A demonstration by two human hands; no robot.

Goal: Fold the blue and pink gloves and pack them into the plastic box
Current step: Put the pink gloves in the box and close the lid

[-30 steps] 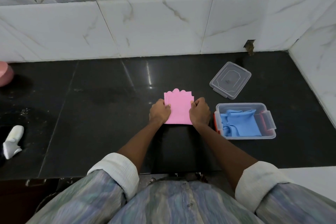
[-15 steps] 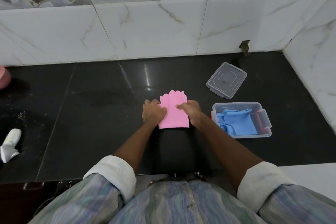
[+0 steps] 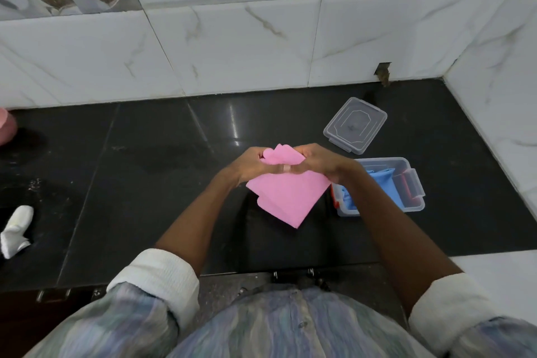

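Lifted off the black stone counter (image 3: 145,183) since half a second ago, the folded pink rubber gloves (image 3: 286,197) hang pinched between left hand (image 3: 250,167) and right hand (image 3: 316,161), just left of the clear plastic box (image 3: 414,206) holding blue gloves (image 3: 385,186), probably for packing.

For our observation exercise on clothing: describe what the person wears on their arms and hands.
Both hands, left and right, are bare, with no gloves. The forearms are bare too. Each sleeve is a loose fabric streaked in pale blue, lilac and green, rolled back to show a white ribbed cuff.
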